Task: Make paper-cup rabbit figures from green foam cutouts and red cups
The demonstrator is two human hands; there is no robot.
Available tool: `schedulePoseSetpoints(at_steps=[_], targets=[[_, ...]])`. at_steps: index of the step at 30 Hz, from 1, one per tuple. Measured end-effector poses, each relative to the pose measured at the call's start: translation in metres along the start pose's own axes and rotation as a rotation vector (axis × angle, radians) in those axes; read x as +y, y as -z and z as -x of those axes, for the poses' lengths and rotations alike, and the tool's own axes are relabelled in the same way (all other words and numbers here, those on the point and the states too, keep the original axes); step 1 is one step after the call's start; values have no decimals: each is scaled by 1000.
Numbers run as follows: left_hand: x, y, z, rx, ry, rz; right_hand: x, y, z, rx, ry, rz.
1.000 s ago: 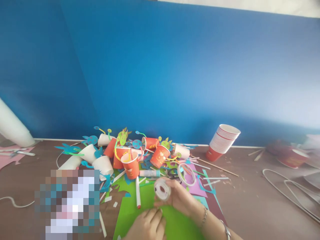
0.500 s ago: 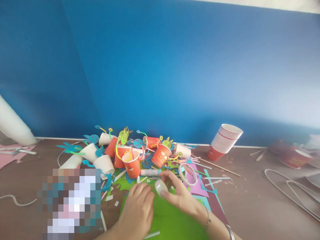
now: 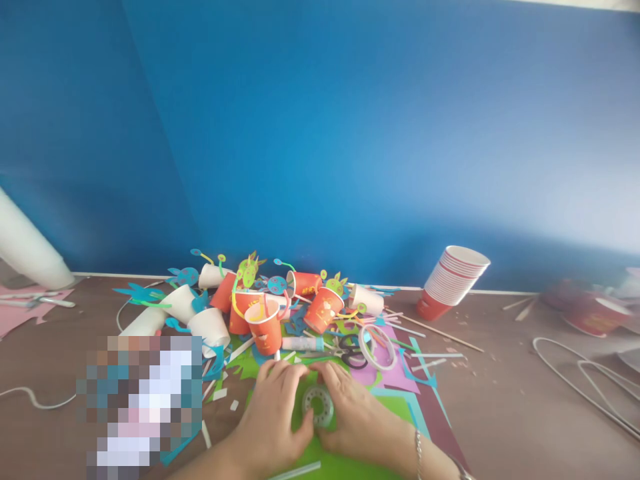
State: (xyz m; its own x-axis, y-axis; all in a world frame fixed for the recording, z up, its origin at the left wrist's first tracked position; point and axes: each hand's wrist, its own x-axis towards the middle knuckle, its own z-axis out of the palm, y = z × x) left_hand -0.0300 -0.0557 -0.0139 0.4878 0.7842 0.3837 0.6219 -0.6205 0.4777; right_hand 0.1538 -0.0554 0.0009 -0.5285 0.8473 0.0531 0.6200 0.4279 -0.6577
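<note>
A small, pale, translucent adhesive-tape roll shows its flat face to the camera: a greyish-green ring with a round hole, green showing through it, and small darker marks circling the face. It is between the person's two hands, over a bright green paper sheet; whether it touches the sheet cannot be told.

The right hand, with a silver chain bracelet at its wrist, holds the roll in the curve between thumb and fingers. The left hand has its thumb and fingers spread wide, the thumb tip at the roll's lower left edge.

There is one such roll, and one larger, thin white ring to the right, beside one pair of black-handled scissors. One pale tube with a light-blue end lies just beyond the fingers, and one clear plastic strip lies nearest the camera. In the heap behind, five loose orange paper cups and at least five white paper cups can be counted, with two green cut-paper faces among them. One leaning stack of nested paper cups stands apart on the brown table.
</note>
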Motion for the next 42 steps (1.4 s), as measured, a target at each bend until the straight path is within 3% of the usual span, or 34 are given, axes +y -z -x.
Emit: schedulePoseSetpoints(at_steps=[8,14,16,22,26,31,35,38,42], targets=[[4,-4,2,-50,8,25,5,9,2,-115,-110,-52],[3,-10,3,-120,108,24,11,28,12,-196,-160,-107],[2,-13,4,-126,113,17,10,33,10,-164,-142,-70],[-2,-14,6,-75,31,23,2,39,-13,125,-60,-6],[-10,4,-4,-45,75,-50,-4,44,-26,110,-38,34],[-28,21,-20,-218,-17,-351,-3,50,-39,109,-94,57],[-35,25,-25,-279,-123,-475,-1,48,-43,149,-84,21],[-33,25,-26,-180,-141,-377,-3,42,-40,72,-42,-13],[-22,26,-28,-18,-107,-11,-12,32,-34,60,-14,-155]])
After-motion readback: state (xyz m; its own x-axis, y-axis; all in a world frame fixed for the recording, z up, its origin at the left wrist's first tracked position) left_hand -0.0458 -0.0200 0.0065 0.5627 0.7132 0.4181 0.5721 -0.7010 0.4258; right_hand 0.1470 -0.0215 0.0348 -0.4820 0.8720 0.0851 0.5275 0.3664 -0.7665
